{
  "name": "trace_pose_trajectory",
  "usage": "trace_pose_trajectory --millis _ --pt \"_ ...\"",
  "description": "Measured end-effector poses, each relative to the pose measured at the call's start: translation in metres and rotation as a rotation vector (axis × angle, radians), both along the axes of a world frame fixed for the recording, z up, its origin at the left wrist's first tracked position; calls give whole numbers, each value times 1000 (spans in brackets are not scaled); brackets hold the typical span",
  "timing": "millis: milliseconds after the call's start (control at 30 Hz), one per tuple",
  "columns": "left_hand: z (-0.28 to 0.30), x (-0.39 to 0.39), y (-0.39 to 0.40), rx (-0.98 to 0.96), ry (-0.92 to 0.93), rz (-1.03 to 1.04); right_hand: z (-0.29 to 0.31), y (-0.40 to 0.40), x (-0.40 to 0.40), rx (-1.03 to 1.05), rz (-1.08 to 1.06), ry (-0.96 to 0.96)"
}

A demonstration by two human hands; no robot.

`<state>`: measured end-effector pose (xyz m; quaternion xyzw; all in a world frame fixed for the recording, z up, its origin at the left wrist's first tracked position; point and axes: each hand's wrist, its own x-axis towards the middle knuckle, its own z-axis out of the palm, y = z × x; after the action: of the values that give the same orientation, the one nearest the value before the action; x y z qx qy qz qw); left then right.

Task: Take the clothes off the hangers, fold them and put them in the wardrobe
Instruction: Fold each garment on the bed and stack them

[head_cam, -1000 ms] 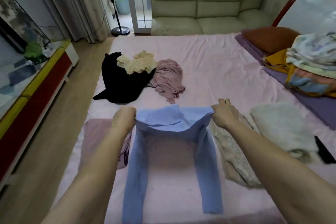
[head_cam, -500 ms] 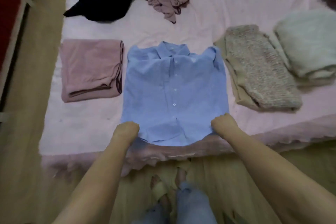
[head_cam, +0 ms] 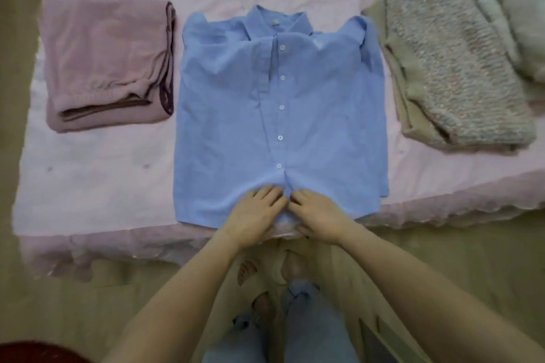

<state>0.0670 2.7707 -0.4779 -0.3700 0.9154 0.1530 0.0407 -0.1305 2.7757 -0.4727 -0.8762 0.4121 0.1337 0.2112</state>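
Both hands have slid in from the shirt's bottom corners: left hand [head_cam: 256, 214] and right hand [head_cam: 320, 215] now press flat, fingers straight, grip holding nothing, on the hem of the blue shirt [head_cam: 280, 115], folded on the bed [head_cam: 97, 186], between pink folded garment [head_cam: 107, 63] and knit sweater [head_cam: 454, 68].

Both bare forearms reach forward and angle in toward each other. The left hand [head_cam: 254, 215] and right hand [head_cam: 320, 215] lie palm down, side by side, on the near hem of the blue shirt [head_cam: 280, 115]. Their fingers are straight and flat on the cloth, the fingertips almost meeting at the row of buttons.
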Motion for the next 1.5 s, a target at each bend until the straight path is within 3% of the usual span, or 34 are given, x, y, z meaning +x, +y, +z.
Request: trace_pose_trajectory --millis 133,267,433,533,633,733,900,1100,1300,1400,1500 --pt "-41 13 7 -11 -39 152 -35 16 3 -159 -149 -65" --pt "-40 12 4 -90 215 226 -52 23 3 -230 -296 -165" --pt "-34 15 0 395 475 689 -43 24 3 -19 -527 -321" --pt "-14 14 4 710 565 719 -32 24 1 127 -597 -330" --pt "-2 14 5 857 422 614 -21 25 1 284 -471 -224" --pt "3 15 -15 722 250 596 -5 14 -6 240 -617 -232" --pt "38 -4 -106 528 201 658 22 -67 -34 45 -746 -253" --pt "63 -68 -207 317 189 637 36 -184 -99 -142 -1074 -189" --pt "41 -148 -275 277 191 603 5 -242 -163 121 -1273 -115" --pt "26 -184 -290 327 161 526 -13 -254 -177 287 -1164 -40" --pt "13 -197 -293 408 -4 437 -7 -258 -178 249 -1214 -299"
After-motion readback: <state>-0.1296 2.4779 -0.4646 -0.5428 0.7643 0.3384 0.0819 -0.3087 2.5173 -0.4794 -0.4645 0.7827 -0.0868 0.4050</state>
